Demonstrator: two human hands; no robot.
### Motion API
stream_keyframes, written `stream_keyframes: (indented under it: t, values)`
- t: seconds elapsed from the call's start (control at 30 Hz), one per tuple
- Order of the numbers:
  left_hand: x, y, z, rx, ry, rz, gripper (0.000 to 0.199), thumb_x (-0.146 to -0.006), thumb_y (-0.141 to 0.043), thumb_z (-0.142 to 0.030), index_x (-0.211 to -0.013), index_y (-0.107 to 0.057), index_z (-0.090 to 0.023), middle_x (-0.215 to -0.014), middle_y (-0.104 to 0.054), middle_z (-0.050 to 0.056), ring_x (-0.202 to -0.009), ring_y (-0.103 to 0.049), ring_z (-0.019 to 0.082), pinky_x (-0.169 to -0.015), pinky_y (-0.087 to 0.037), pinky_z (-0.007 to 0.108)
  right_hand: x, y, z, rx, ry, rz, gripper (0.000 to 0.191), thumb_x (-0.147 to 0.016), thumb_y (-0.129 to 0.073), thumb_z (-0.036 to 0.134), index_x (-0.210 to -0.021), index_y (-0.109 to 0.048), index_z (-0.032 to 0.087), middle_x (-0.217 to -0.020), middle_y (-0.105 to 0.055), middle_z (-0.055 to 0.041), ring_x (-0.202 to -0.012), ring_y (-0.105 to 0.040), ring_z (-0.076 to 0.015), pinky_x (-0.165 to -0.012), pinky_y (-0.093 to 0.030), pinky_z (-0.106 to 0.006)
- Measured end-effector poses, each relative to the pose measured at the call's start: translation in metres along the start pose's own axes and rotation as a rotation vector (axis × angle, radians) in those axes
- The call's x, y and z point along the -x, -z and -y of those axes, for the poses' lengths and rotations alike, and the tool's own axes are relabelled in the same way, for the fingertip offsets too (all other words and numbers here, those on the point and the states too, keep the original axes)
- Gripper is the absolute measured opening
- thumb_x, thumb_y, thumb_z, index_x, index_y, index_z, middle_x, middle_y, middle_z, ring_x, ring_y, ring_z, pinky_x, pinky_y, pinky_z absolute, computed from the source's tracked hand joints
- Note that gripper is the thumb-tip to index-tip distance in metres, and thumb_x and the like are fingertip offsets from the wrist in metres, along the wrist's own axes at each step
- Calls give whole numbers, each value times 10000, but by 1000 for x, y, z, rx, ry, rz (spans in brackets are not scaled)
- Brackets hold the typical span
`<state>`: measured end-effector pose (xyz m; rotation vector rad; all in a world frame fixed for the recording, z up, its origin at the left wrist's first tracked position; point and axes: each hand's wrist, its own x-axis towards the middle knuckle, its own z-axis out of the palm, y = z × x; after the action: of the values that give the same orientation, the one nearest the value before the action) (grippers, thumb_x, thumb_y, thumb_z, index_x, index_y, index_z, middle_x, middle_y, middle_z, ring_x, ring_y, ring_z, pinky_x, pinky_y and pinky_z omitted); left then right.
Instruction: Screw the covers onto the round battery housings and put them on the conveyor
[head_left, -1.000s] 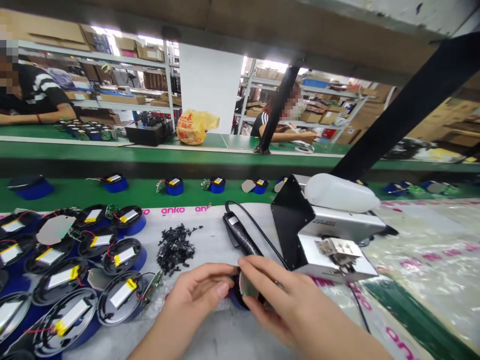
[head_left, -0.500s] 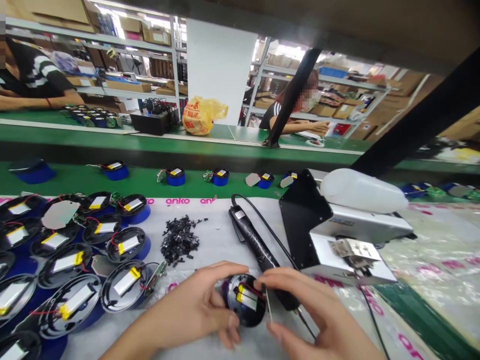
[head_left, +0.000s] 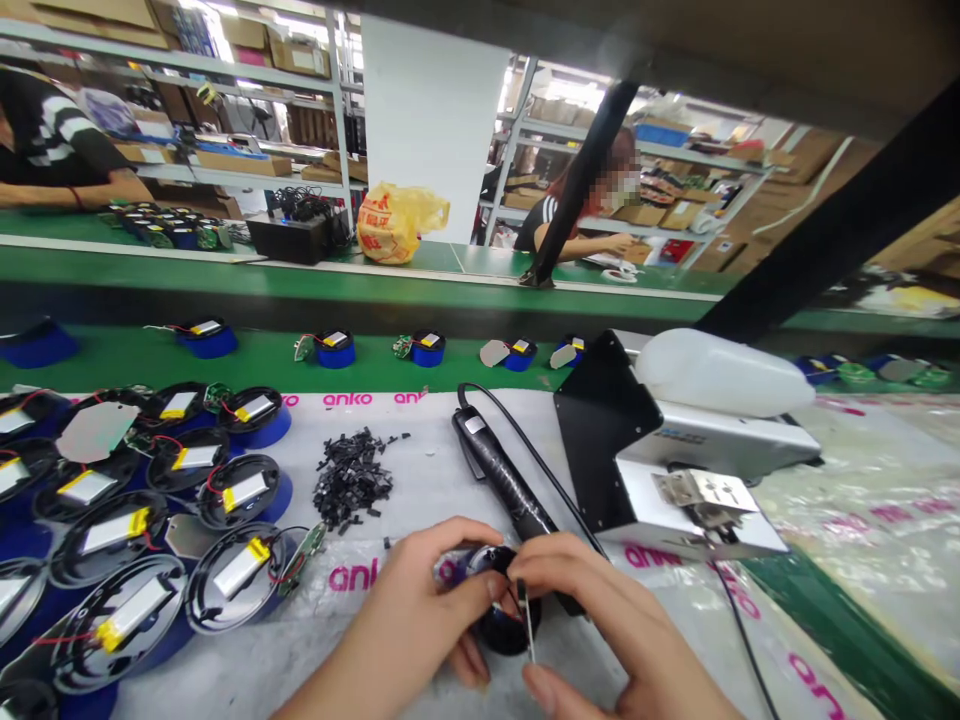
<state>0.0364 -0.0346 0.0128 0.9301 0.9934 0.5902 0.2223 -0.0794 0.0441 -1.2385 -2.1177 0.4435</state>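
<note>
My left hand (head_left: 420, 600) is wrapped around a round dark housing (head_left: 504, 632), its thumb lying across the open face. That thumb now covers much of the inside, so the battery in it is hidden. At the housing's right side my right hand (head_left: 615, 610) grips a thin circuit board (head_left: 530, 625), seen edge-on, between fingers and thumb. A small black part sits at the board's upper end, close to the fingertips. Beyond the hands lies a black electric screwdriver (head_left: 499, 465) with a cord, partly covered by the right hand.
Several blue housings with batteries (head_left: 240, 570) crowd the left side. A pile of small black pieces (head_left: 352, 478) lies on the white sheet. A silver machine (head_left: 705, 510) with a white bottle (head_left: 720, 372) stands at right. More housings (head_left: 427, 348) line the green belt; two people sit beyond.
My left thumb has moved up from the housing's lower edge onto its face, covering the battery. The circuit board stays in my right hand, more upright now. The view has shifted slightly.
</note>
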Motion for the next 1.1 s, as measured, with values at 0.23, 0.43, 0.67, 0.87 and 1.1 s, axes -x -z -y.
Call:
stream_keyframes:
  t: [0.23,0.43,0.67,0.87,1.1]
  values:
    - [-1,-3,1,-11,-65,13,250,-817,-684,-313,-1032,-669,-184,-429,-549,-68,-314,-520,106,-308,-390,145,-3,-8,2,287,166,29,375,-936,-541,159,-1307,-561,207,-1193,-670,-96,-1086,-674,-195,-923,-582,-255]
    - [-2,22,16,255,18,231,730,-701,-812,-321,-1370,-584,-136,-601,-755,38,-578,-749,187,-605,-598,260,-10,-12,-4,278,266,37,237,-975,-553,196,-1173,-684,186,-1151,-744,-65,-1098,-678,-179,-977,-558,-246]
    - [-5,25,9,343,95,220,820,-614,-878,-557,-1281,-671,-127,-661,-789,78,-556,-764,200,-574,-613,264,-18,-6,2,145,254,123,269,-983,-538,177,-1194,-703,193,-1141,-753,-97,-1126,-669,-208,-911,-600,-271]
    - [-9,23,17,355,77,211,838,-597,-889,-560,-1286,-675,-135,-643,-794,86,-537,-765,217,-532,-613,258,-19,-5,2,116,224,164,311,-985,-523,160,-1247,-680,213,-1156,-743,-97,-1154,-644,-217,-932,-598,-309]
    - [-3,18,15,251,17,159,721,-709,-833,-521,-1294,-666,-134,-665,-800,61,-535,-760,192,-533,-605,232,-2,-12,-2,205,59,132,311,-934,-564,122,-1172,-704,264,-1235,-633,-132,-1153,-611,-240,-883,-606,-340]
